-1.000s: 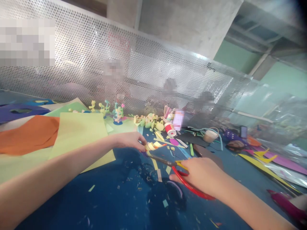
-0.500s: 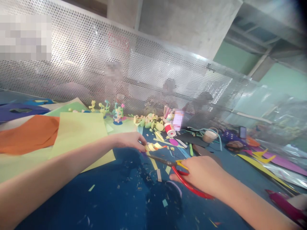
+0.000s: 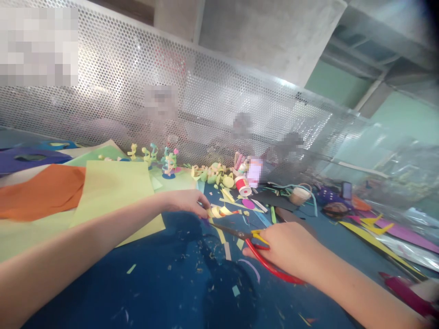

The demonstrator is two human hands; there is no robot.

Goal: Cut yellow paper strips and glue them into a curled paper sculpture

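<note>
My left hand (image 3: pixel 188 202) pinches the end of a curled pale-yellow paper strip (image 3: pixel 221 211) with an orange tip, held just above the blue table. My right hand (image 3: pixel 288 249) is wrapped round a pair of scissors (image 3: pixel 244 235) with red and yellow handles. The scissor blades point left, their tips close beneath the curl and near my left fingertips. Whether the tips touch the paper I cannot tell. A thin purple paper strip (image 3: pixel 253 268) lies below the scissors.
Sheets of yellow paper (image 3: pixel 115 187) and orange paper (image 3: pixel 44 192) cover the left side. Small paper figures (image 3: pixel 168 167) stand at the back before a perforated metal screen (image 3: pixel 212 105). A red-and-white spool (image 3: pixel 243 186), a paper cup (image 3: pixel 300 195) and scraps lie beyond my hands.
Both hands stay almost where they were. The curled strip and the scissors have barely shifted.
</note>
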